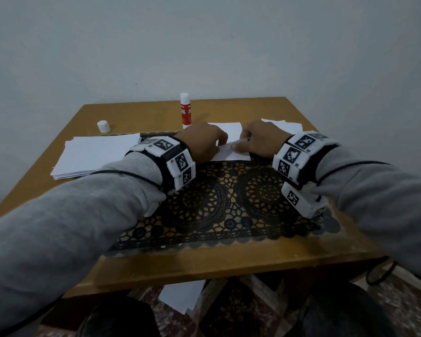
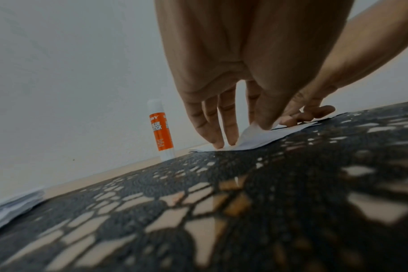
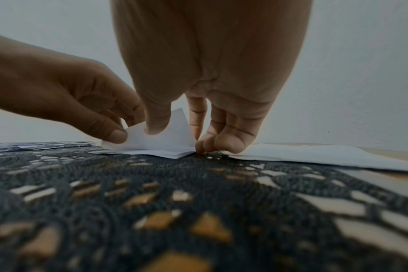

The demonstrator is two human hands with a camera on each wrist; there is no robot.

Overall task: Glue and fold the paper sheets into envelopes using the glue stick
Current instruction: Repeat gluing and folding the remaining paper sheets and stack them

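A small white paper sheet lies on the black lace mat at the table's middle. Its near flap stands lifted. My left hand pinches the flap's left edge with the thumb while its other fingers press the sheet down. My right hand pinches the same flap between thumb and forefinger, its remaining fingertips pressed on the fold. The red-and-white glue stick stands upright and uncapped just behind the left hand. Its white cap stands farther left.
A stack of white sheets lies at the table's left, and another paper pile sits behind my right hand. The wooden table backs onto a pale wall. More sheets lie on the floor under the near edge.
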